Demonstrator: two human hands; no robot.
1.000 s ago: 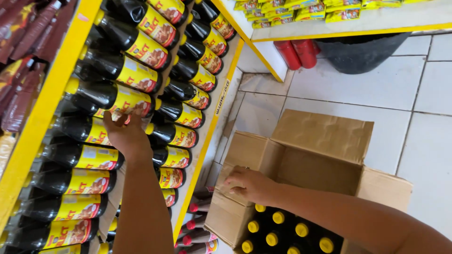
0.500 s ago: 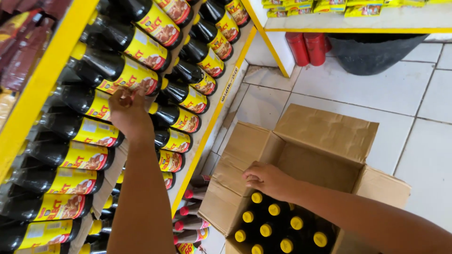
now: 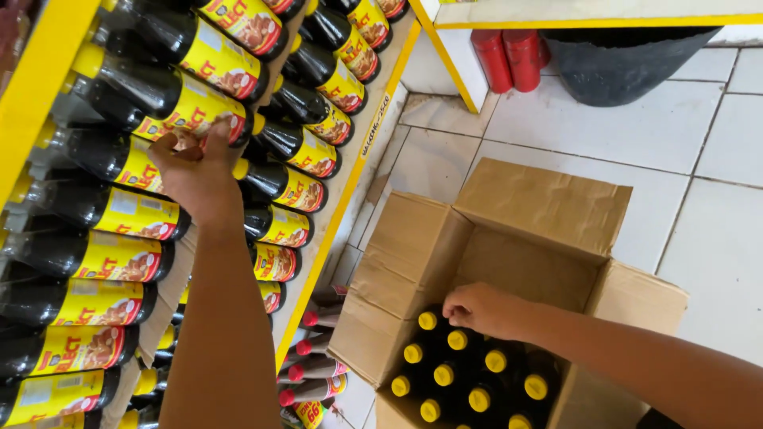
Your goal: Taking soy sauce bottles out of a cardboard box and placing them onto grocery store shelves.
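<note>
White floor tiles (image 3: 699, 262) fill the right of the view, with a yellow-edged shelf unit (image 3: 342, 214) running along the left. Rows of dark sauce bottles (image 3: 103, 258) with yellow and red labels and yellow caps lie packed across the shelf.

I see my left hand (image 3: 195, 171) raised against the upper rows, its fingers curled on the labelled body of one shelved bottle (image 3: 171, 95); the grasp looks closed around it, though the palm side is hidden from me.

An open cardboard box (image 3: 540, 210) stands on the tiles just beside the shelf base, flaps spread outward. Upright bottles with yellow caps (image 3: 445, 373) fill its near half; the far half shows bare cardboard.

My right hand (image 3: 481, 310) reaches into the box, its fingers closed down on the cap of one boxed bottle (image 3: 457, 340) at the back edge of the group. Whether it grips firmly or only pinches the cap, I cannot tell.

Below the shelf edge, red-capped bottles (image 3: 314, 369) lie on a lower level. Two red cylinders (image 3: 513, 56) and a dark round bin (image 3: 628, 59) stand at the top of the view, well apart from both hands.
</note>
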